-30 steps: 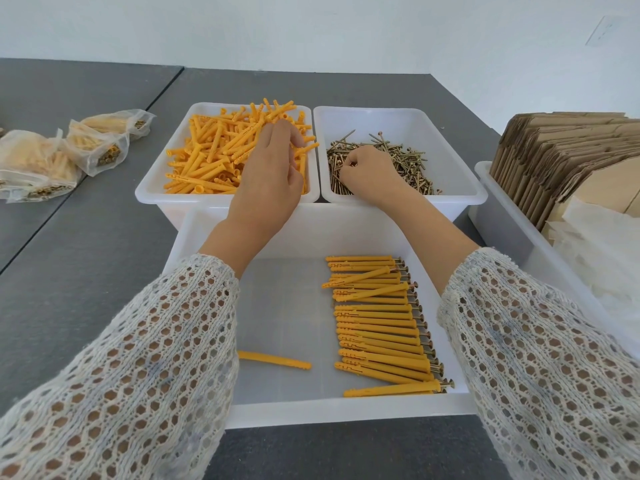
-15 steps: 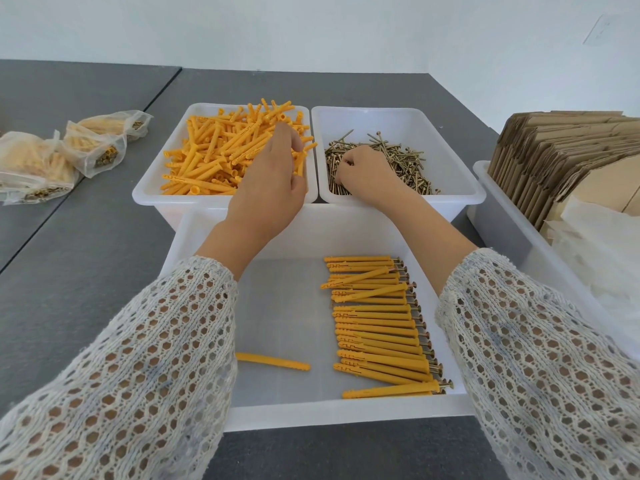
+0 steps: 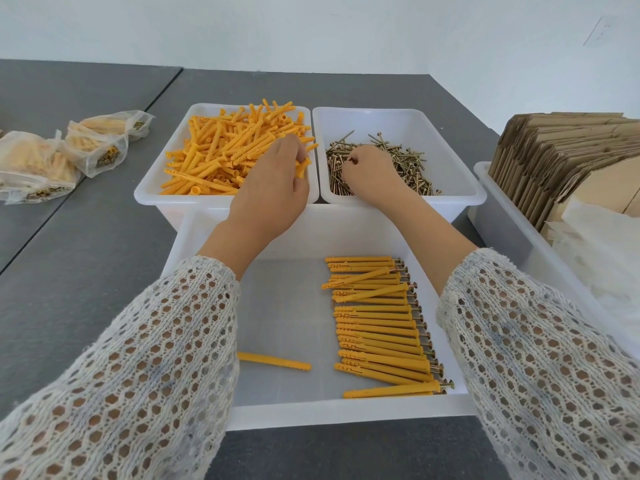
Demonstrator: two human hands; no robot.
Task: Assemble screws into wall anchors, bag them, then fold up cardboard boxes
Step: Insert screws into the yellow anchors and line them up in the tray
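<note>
Left hand (image 3: pixel 273 188) over the right side of the white plastic bin of loose yellow plastic wall anchors (image 3: pixel 228 150), fingers curled and pinching a few yellow anchors (image 3: pixel 302 167) at the tips. Right hand (image 3: pixel 370 173) down in the neighbouring white plastic bin of brass-coloured screws (image 3: pixel 401 161), fingers curled into the pile; cannot tell if a screw is held. Both forearms in cream open-knit sleeves (image 3: pixel 138 358).

Nearer, in a larger white plastic tray (image 3: pixel 277 415), a neat row of yellow anchors with screws already inserted (image 3: pixel 377 327) on the right side, screw heads to the right. One single yellow anchor (image 3: pixel 273 362) lying apart to the left in the same tray.

On the dark grey worktop (image 3: pixel 86 254) at far left, clear plastic bags of finished anchors (image 3: pixel 62 157). At the right, flat brown cardboard boxes (image 3: pixel 554 157) standing in a white crate (image 3: pixel 502 220). No readable writing or label anywhere.
</note>
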